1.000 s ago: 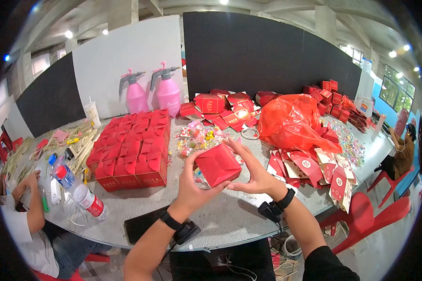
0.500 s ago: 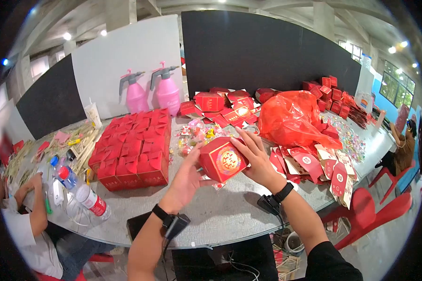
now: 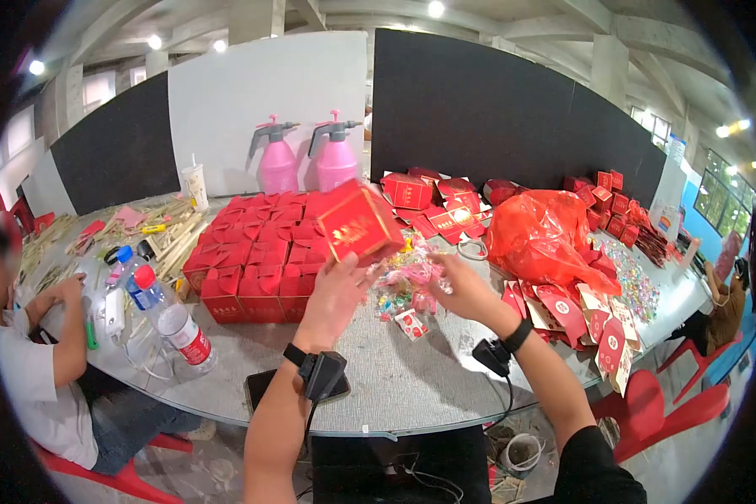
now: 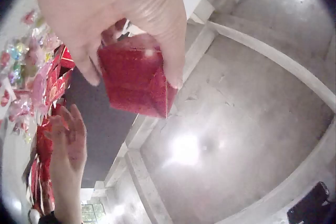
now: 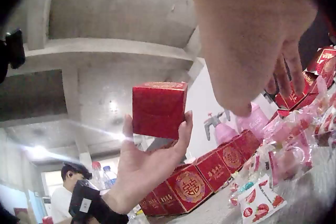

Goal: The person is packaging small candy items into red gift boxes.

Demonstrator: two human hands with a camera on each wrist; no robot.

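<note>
A red box with gold print (image 3: pixel 359 223) is raised and tilted in the head view, gripped from below by my left hand (image 3: pixel 334 307). Thumb and fingers lie on opposite sides of this box (image 5: pixel 159 109) in the right wrist view. My right hand (image 3: pixel 470 294) holds no box; its fingers, partly bent, hang at the pile of wrapped candies (image 3: pixel 413 273). Whether they touch a candy, I cannot tell. A white packet with red print (image 3: pixel 412 325) lies in front of the pile. Rows of closed red boxes (image 3: pixel 265 252) stand left of the candies.
Two pink spray bottles (image 3: pixel 278 165) stand behind the rows. Flat red cards (image 3: pixel 563 311) and a red plastic bag (image 3: pixel 542 235) lie to the right. Plastic bottles (image 3: pixel 181 332) and a seated person (image 3: pixel 38 361) are at the left, a dark phone (image 3: pixel 260 388) near the front edge.
My left hand has carried the box up and left, toward the rows. My right hand has let go of the box and is now over the candies. The head view has shifted left.
</note>
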